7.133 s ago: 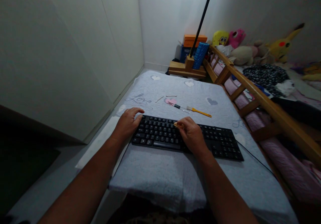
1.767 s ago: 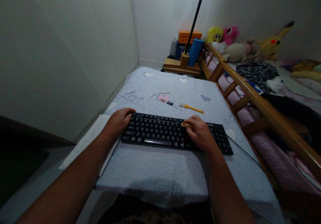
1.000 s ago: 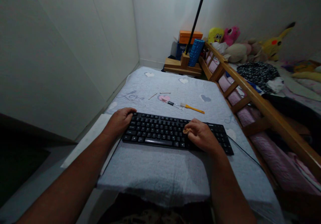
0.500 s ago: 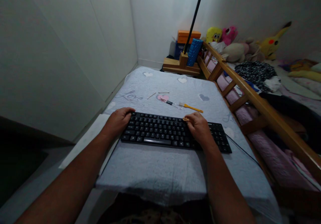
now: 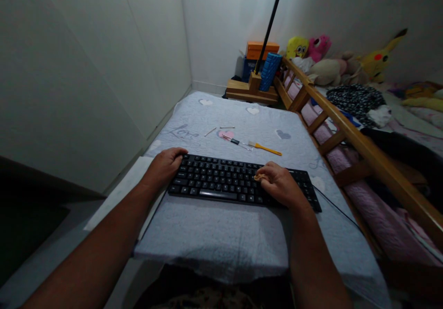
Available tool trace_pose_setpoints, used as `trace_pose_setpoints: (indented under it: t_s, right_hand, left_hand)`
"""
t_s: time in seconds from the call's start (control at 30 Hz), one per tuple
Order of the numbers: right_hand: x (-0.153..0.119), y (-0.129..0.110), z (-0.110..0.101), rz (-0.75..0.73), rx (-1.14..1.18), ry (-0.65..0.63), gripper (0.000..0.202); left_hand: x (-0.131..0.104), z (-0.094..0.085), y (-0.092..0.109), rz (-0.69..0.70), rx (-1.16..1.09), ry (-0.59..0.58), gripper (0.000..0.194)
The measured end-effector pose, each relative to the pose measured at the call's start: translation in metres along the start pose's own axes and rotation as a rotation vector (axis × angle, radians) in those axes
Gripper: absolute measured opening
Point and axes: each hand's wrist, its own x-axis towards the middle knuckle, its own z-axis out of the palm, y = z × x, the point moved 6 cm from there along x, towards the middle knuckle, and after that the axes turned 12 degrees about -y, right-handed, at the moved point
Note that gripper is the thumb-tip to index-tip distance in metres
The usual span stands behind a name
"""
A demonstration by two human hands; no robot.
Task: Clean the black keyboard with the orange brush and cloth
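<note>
Right fingers (image 5: 272, 169) pinch a tan cloth (image 5: 260, 177) on the keyboard (image 5: 218, 174); left fingers (image 5: 178, 151) grip its end.

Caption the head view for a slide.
Left hand at one end of a black keyboard, right hand holding a tan wad over it, yellow brush beyond.

In the middle of the frame a keyboard (image 5: 214, 177) lies on a tablecloth (image 5: 221, 235), the left hand (image 5: 166, 163) at its left end, the right hand (image 5: 281, 184) over its right half. Behind it lie two swabs (image 5: 227, 127), a tool (image 5: 235, 141) and, rightmost, a brush (image 5: 268, 149); a bed rail (image 5: 349, 127) crosses the frame's right side.
</note>
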Motion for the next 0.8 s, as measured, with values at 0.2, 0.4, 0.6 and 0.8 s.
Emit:
trace_pose_setpoints:
  t_s: [0.2, 0.4, 0.6, 0.8]
  right_hand:
    - [0.001, 0.001, -0.001, -0.026, 0.077, 0.032, 0.019]
    - [0.018, 0.002, 0.006, -0.027, 0.008, 0.224, 0.018]
    - [0.023, -0.001, 0.014, -0.013, -0.047, 0.162, 0.021]
    - [0.012, -0.008, 0.011, -0.045, 0.036, 0.031, 0.018]
  left_hand:
    - [-0.001, 0.0, 0.001, -0.002, 0.018, -0.01, 0.047]
    - [0.0, 0.001, -0.001, 0.015, 0.013, -0.006, 0.047]
    - [0.0, 0.0, -0.001, 0.013, 0.011, -0.006, 0.045]
    - [-0.001, 0.0, 0.0, 0.005, 0.009, 0.006, 0.045]
